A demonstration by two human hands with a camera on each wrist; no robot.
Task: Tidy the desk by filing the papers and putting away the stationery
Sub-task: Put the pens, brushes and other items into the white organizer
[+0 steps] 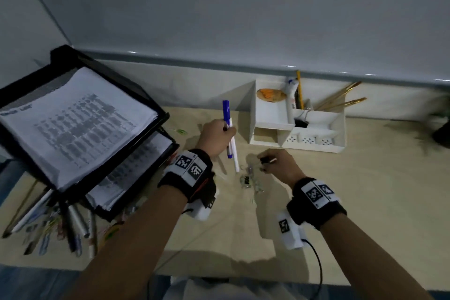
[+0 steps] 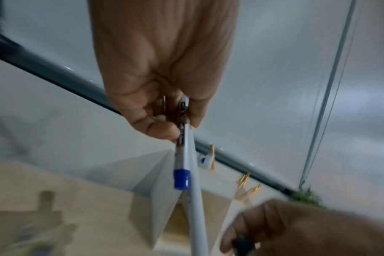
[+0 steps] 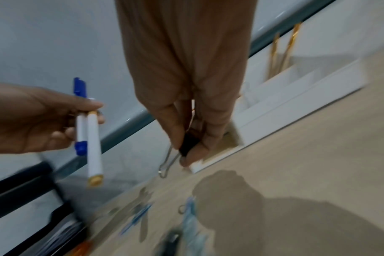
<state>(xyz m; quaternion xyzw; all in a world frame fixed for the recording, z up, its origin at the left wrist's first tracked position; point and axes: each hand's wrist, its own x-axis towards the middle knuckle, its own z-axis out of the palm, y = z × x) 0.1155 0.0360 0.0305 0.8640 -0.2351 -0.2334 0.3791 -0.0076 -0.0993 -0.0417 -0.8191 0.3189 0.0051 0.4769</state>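
My left hand (image 1: 216, 136) grips two pens together above the desk: a white pen with a blue cap (image 1: 226, 114) and a plain white pen (image 1: 235, 156). Both show in the left wrist view, the blue-capped pen (image 2: 182, 155) beside the white pen (image 2: 197, 216), and in the right wrist view as the blue-capped pen (image 3: 80, 124) and the white pen (image 3: 94, 147). My right hand (image 1: 277, 163) pinches a black binder clip (image 3: 187, 143) just above a small heap of clips (image 1: 250, 180). The white desk organiser (image 1: 302, 141) stands behind both hands.
A black stacked paper tray (image 1: 136, 90) filled with printed sheets (image 1: 73, 124) stands at the left. Pens and coloured clips (image 1: 53, 229) lie scattered in front of it. The organiser holds gold brushes (image 1: 341, 100), a pencil, a glue tube and another binder clip (image 1: 301, 120).
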